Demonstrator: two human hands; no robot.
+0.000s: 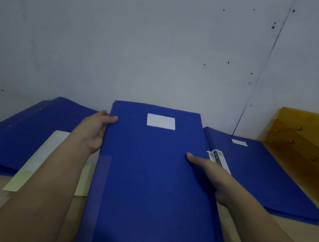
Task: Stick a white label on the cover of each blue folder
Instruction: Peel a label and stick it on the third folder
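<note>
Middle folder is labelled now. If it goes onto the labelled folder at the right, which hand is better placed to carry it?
Probably the right hand: it grips the middle folder on the edge beside the right folder. The left hand holds the far edge.

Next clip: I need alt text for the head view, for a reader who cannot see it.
Both hands hold a blue folder with a white label on its cover, the left hand gripping its left edge, the right hand its right. An unlabelled blue folder stack lies left, beside a label backing sheet; a labelled folder stack lies right.
</note>
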